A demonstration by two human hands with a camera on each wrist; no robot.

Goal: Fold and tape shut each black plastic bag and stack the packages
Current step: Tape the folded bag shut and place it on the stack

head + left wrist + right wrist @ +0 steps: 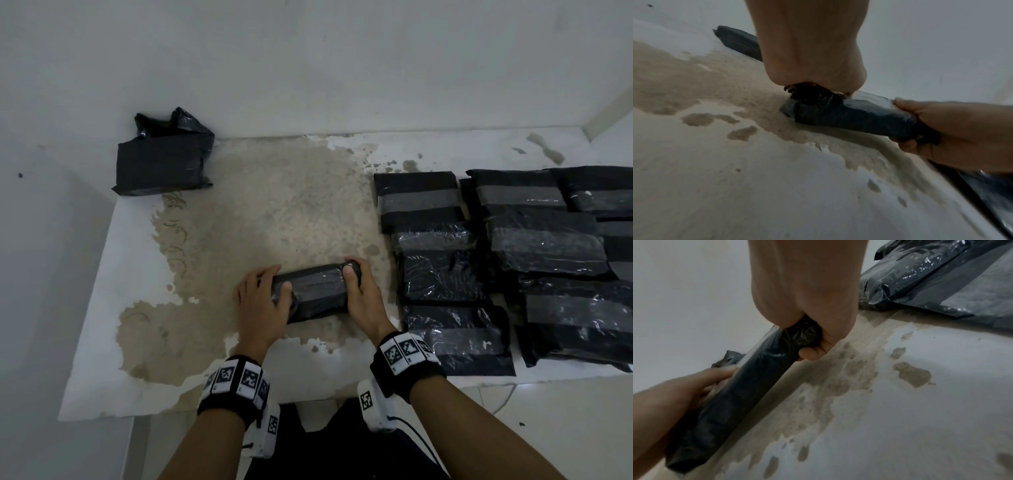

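Package ends hidden under both hands; rightmost packages cut off.

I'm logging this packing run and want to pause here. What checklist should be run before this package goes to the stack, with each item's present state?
1. Both ends held: ok. The left hand and right hand each grip one end of the folded package.
2. Tape on top: ok, a glossy strip runs along it.
3. Tape fully sealed at the ends: cannot tell, the hands cover them.
4. Package on the table: ok.
5. Landing spot: ok, the far-left package has its flat face bare.
6. Unsealed bags left: ok, the flat bags wait on the right.
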